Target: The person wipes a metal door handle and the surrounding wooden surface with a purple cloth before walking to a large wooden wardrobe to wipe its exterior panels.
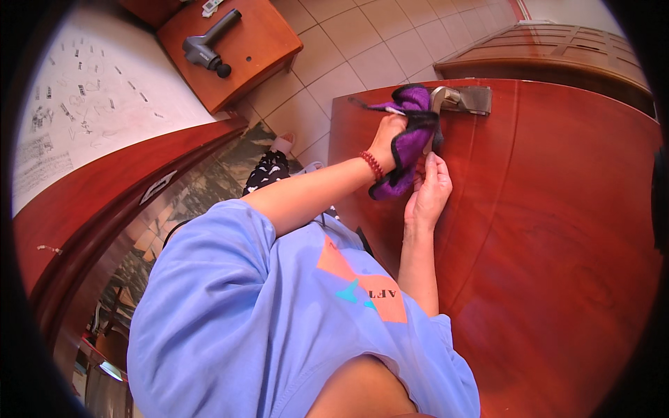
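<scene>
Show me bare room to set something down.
The wooden tabletop right of the massage gun; also floor tiles between tabletop and door. Crowded: the door handle, with purple cloth, left hand and right hand.

Showed purple edged in black on the cloth cover and silvery grey on the door handle at upper centre of the frame. Ran red-brown with darker grain over the door at right. Spread light blue, printed orange and turquoise, over the shirt at lower centre. Patched white on black across the trousers
</scene>
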Demonstrator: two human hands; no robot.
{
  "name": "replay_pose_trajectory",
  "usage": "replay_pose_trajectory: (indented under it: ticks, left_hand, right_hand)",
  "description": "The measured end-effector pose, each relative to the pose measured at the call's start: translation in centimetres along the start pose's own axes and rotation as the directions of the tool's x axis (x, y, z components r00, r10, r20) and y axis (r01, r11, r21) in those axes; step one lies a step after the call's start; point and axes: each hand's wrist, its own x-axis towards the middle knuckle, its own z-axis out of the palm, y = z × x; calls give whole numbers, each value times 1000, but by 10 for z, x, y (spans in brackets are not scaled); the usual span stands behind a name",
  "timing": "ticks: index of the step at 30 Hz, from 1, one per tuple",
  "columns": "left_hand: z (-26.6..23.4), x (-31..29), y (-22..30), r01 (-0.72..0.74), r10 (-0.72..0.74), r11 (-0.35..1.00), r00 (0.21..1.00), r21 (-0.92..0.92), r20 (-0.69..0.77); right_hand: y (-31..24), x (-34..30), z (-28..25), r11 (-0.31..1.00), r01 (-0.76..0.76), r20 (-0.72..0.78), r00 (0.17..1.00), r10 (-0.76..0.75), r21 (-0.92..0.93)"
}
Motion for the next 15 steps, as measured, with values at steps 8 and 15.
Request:
replay_pose_trajectory:
  ticks: [8,15]
  left_hand:
    - [-4,-7,10,-128,124,990,991,53,59]
    - [-6,6,8,100,-99,995,995,30,-21]
  right_hand:
    - [11,2,-3,998,53,80,996,-49,-43]
    - [1,-3,-1,997,-9,123,992,18,-73]
